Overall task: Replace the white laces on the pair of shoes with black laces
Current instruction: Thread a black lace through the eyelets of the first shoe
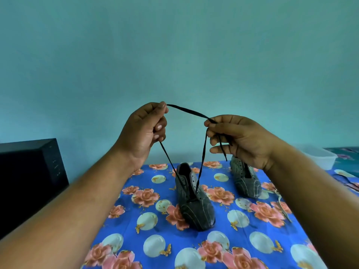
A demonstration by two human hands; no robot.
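Observation:
Two grey striped shoes stand on a blue flowered cloth (pixel 242 239). The near shoe (pixel 194 202) sits in the middle, and the far shoe (pixel 246 181) is partly hidden behind my right wrist. A black lace (pixel 186 110) rises in two strands from the near shoe's lowest eyelets. My left hand (pixel 143 133) pinches one strand high above the shoe. My right hand (pixel 239 138) pinches the other strand, whose end crosses over to my left fingertips. A white lace (pixel 281 204) lies loose on the cloth at the right.
A black box (pixel 29 177) stands at the left beside the table. A clear plastic container (pixel 320 158) sits at the far right behind my right arm. A plain teal wall fills the background.

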